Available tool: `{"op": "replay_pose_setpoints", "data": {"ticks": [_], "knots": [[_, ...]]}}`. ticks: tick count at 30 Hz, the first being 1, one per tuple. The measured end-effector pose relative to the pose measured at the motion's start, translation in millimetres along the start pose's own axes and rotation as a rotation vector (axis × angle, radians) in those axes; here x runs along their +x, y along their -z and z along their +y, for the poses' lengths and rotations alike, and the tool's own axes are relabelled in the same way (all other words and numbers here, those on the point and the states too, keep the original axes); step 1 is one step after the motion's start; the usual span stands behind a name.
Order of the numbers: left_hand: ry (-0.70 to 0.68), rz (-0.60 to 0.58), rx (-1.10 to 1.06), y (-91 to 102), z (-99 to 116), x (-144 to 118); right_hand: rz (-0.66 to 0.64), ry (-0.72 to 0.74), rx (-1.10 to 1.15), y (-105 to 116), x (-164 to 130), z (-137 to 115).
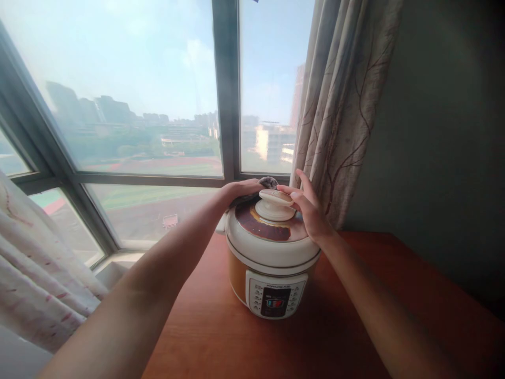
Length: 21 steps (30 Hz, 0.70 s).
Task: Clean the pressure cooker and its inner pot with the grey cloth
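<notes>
A round electric cooker (272, 263) with an orange body, white rim and a front control panel (275, 301) stands on a reddish wooden table (221, 337). Its lid (268, 223) is brown and cream with a cream knob (275, 204) on top. My right hand (310, 208) rests on the lid's right side, its fingertips touching the knob. My left hand (240, 190) lies on the lid's far left edge, pressing a dark cloth (269, 182) that peeks out behind the knob.
A large window (158, 105) with a dark frame is just behind the cooker. A patterned curtain (339, 105) hangs at the right of it, another curtain (35, 284) at the lower left. A dark wall (442, 131) borders the table's right side.
</notes>
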<state>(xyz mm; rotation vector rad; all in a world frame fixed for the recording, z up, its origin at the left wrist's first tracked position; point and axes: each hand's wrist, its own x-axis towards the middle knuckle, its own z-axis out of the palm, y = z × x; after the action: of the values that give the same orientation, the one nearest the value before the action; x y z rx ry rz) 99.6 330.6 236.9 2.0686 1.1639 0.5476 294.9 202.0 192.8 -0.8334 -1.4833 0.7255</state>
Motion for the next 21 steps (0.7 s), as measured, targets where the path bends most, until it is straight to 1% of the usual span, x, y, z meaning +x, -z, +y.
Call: {"op": "replay_pose_setpoints", "data": {"ticks": [4, 7, 10, 12, 15, 19, 21], "knots": [[0.079, -0.068, -0.08, -0.6, 12.4, 18.8, 0.013, -0.03, 0.041, -1.2, 0.5, -0.9], [0.023, -0.069, -0.089, 0.8, 14.3, 24.6, 0.025, -0.032, 0.054, -2.7, 1.1, -2.3], [-0.055, -0.065, -0.056, 1.6, 9.3, 21.7, 0.04, -0.016, 0.051, -3.5, 2.7, 0.0], [-0.06, -0.06, -0.031, 1.7, 2.6, 13.8, 0.057, -0.011, 0.05, -3.9, 4.1, 3.0], [-0.063, -0.031, -0.025, 0.9, -9.7, -5.7, 0.089, -0.011, 0.015, -4.5, 5.9, 6.0], [-0.157, 0.07, -0.093, -2.8, -24.4, -43.4, 0.125, -0.02, -0.065, -4.8, 7.5, 4.6], [-0.176, 0.133, -0.154, -6.2, -29.9, -66.1, 0.131, -0.026, -0.075, -4.6, 8.2, 3.7]]}}
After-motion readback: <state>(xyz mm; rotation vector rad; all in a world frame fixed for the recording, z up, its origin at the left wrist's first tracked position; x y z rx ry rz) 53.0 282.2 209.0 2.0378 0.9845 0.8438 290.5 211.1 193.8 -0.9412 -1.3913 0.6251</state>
